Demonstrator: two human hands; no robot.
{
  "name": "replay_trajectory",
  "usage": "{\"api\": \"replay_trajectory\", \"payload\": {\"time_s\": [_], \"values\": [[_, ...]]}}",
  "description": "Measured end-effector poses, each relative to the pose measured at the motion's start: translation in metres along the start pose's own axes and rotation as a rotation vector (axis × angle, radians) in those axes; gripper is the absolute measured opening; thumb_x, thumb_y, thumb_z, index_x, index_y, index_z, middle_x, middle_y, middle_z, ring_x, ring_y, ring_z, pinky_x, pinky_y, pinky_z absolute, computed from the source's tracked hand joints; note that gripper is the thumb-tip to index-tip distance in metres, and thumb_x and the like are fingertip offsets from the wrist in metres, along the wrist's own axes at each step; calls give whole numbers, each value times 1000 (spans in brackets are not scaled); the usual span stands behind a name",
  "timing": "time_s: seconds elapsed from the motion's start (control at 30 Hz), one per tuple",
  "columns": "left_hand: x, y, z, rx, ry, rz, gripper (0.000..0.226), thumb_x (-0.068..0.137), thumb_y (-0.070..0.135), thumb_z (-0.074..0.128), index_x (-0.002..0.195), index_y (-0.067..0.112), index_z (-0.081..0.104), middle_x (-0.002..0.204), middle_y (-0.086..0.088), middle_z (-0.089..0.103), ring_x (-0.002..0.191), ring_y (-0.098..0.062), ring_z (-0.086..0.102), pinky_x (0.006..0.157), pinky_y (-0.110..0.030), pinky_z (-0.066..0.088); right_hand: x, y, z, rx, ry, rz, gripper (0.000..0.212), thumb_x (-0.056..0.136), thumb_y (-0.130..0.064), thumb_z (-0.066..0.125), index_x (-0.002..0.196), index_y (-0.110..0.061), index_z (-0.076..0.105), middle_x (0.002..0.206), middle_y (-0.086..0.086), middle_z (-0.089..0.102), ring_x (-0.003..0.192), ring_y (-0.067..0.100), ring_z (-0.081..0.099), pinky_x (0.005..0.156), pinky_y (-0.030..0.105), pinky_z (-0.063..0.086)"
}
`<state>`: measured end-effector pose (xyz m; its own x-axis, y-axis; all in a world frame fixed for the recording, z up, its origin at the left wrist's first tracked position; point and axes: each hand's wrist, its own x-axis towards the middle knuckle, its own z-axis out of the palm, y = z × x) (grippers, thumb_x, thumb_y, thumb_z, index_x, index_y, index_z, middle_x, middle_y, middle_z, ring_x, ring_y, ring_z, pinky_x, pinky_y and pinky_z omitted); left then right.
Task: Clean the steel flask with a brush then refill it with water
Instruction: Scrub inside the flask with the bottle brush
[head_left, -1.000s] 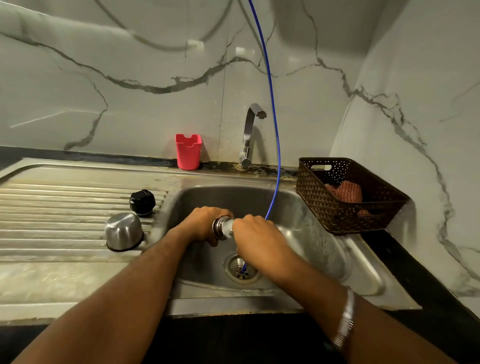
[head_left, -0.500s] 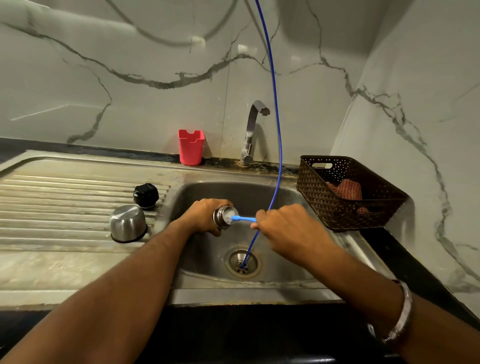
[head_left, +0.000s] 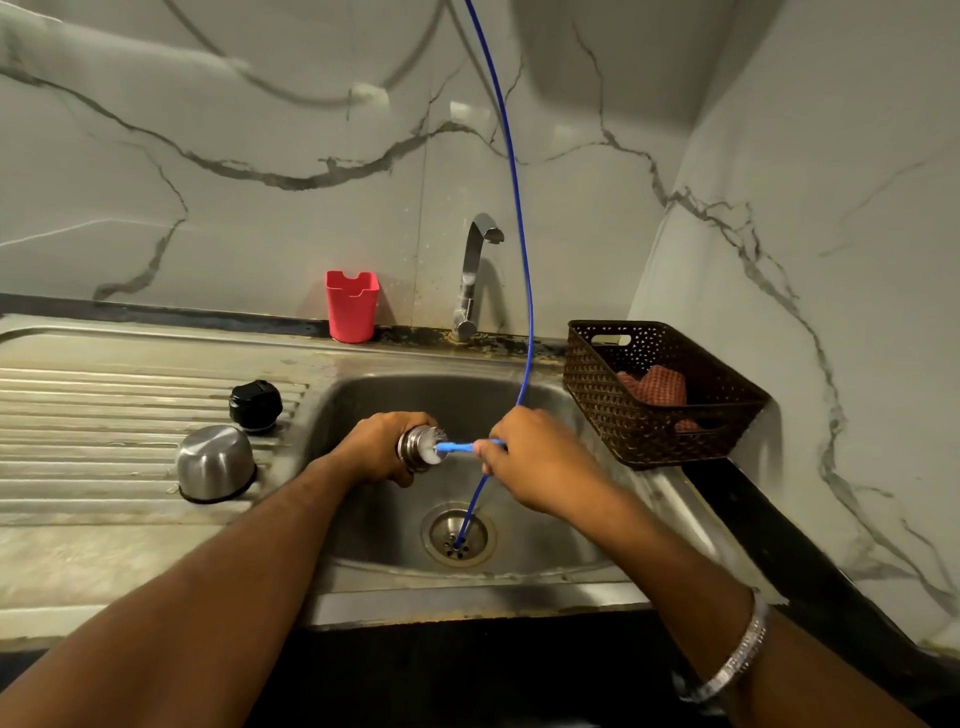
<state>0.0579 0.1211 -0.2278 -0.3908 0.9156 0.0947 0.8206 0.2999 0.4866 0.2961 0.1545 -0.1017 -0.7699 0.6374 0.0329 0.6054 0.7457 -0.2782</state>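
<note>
Fingers of your right hand are pinching the brush; your left hand is gripping the flask above the drain. Yanking risks spraying bristle water.

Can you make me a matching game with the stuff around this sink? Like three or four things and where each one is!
Things:
1. brush
2. black cap
3. red cloth
4. blue tube

Places:
A. inside the brown basket
B. running down into the sink drain
C. bristles at the mouth of the steel flask
D. on the ribbed draining board, beside the steel cup

Pairs: 1-C, 2-D, 3-A, 4-B
</note>
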Motion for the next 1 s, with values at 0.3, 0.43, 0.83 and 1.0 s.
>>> {"api": "replay_trajectory", "payload": {"time_s": [0.3, 0.43, 0.83, 1.0], "values": [[-1, -3, -4, -89, 39, -15, 67, 54, 12, 88, 106, 45, 62, 92, 20, 69, 83, -1, 65, 64, -16, 44, -28, -16, 1, -572, 164, -381, 21, 100, -5, 46, 113, -13, 60, 97, 6, 64, 89, 27, 65, 64, 36, 36], [0, -4, -3, -126, 49, -24, 69, 53, 10, 87, 107, 44, 63, 90, 19, 70, 83, -1, 66, 65, -20, 52, -22, -1, -12, -644, 301, -421, 8, 93, -15, 66, 88, -21, 61, 67, -2, 55, 57, 20, 55, 46, 30, 21], [3, -1, 2, -89, 17, -72, 67, 57, 4, 89, 113, 31, 67, 83, 26, 61, 82, -4, 62, 63, -6, 40, -14, -18, -21, 39, 226, 76, 35, 95, -31, 54, 65, -19, 43, 68, -3, 48, 66, 19, 49, 50, 27, 25], [-2, 0, 1, -110, 19, -94, 68, 54, 2, 87, 102, 42, 61, 86, 20, 67, 88, -11, 67, 72, -23, 52, -15, -18, -30, 112, 98, 66, 30, 94, -31, 57, 68, -16, 56, 83, 0, 70, 77, 22, 65, 67, 33, 52]]}}
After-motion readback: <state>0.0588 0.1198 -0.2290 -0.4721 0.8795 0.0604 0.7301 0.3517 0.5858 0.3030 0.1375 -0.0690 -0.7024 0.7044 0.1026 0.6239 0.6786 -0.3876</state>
